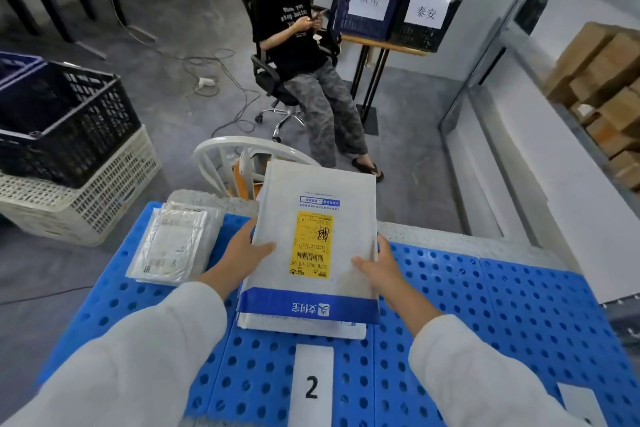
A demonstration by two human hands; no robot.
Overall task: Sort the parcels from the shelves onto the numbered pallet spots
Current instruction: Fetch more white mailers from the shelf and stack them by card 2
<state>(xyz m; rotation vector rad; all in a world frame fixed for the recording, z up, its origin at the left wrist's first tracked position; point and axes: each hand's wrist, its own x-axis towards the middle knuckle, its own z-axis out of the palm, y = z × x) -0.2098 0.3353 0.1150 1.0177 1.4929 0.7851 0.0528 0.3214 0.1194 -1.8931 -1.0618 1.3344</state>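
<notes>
A white mailer parcel with a yellow label and a blue band lies tilted over a small stack of parcels on the blue perforated pallet. My left hand grips its left edge and my right hand grips its right edge. A white tag marked 2 lies on the pallet just in front of the stack. Several clear plastic-wrapped parcels are piled at the pallet's far left corner. Another white tag shows at the near right.
A seated person on an office chair faces me beyond the pallet. A white chair back stands just behind the parcel. Stacked crates sit left, labelled crates on a stand behind, cardboard boxes on shelves right. Cables cross the floor.
</notes>
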